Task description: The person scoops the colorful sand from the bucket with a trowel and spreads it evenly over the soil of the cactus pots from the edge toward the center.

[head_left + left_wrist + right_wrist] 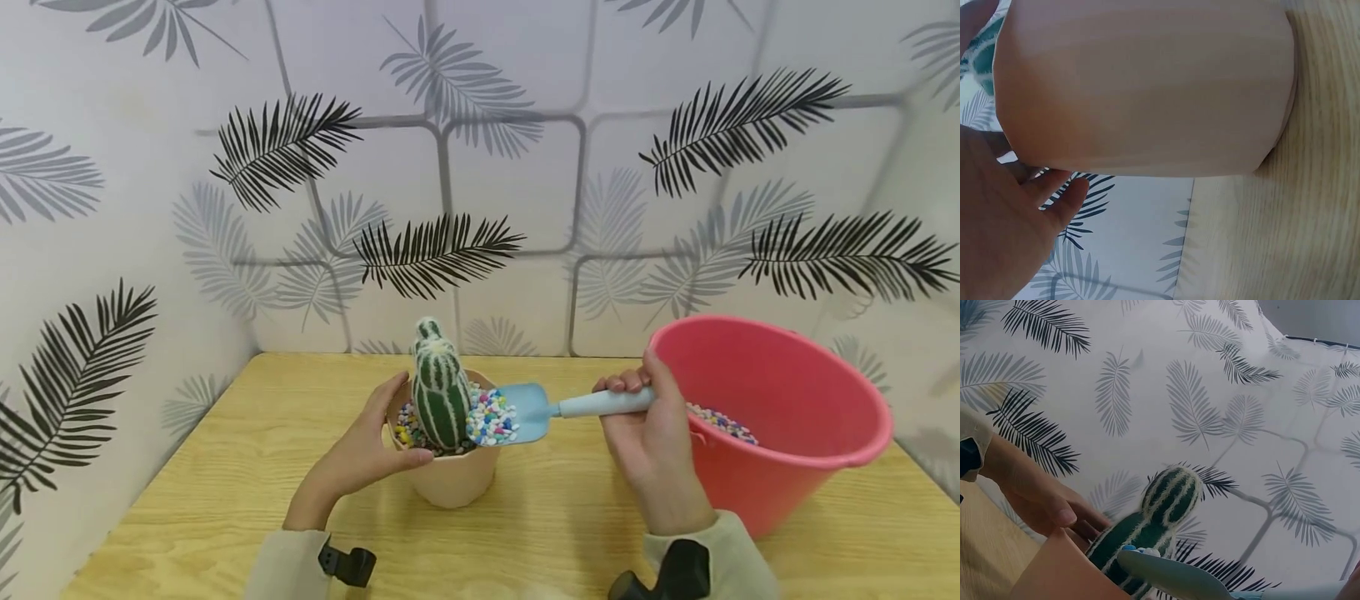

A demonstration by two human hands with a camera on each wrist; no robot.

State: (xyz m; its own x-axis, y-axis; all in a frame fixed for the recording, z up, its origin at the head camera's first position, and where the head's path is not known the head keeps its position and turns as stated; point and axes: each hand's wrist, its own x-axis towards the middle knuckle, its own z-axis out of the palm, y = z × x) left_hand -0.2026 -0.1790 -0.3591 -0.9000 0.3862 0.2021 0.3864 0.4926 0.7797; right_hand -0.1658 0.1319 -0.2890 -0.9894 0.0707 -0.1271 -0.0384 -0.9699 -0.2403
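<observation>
A green cactus with pale woolly stripes [438, 392] stands in a peach-coloured flowerpot [453, 483], with colourful pebbles around its base. My left hand [367, 450] grips the pot at its left side, thumb along the front of the rim and fingers at the back. In the left wrist view, the pot's wall [1147, 94] fills much of the picture. My right hand [652, 442] holds the pale handle of a small blue shovel [532, 412]. Multicoloured pebbles [492, 417] lie on its blade, whose tip overlaps the pot's right rim, close beside the cactus.
On the right stands a large pink bucket [795, 475], with more pebbles [723, 423] visible inside, close behind my right hand. All this stands on a wood-grain table [225, 467]. Leaf-patterned walls [510, 183] border it at the back and left.
</observation>
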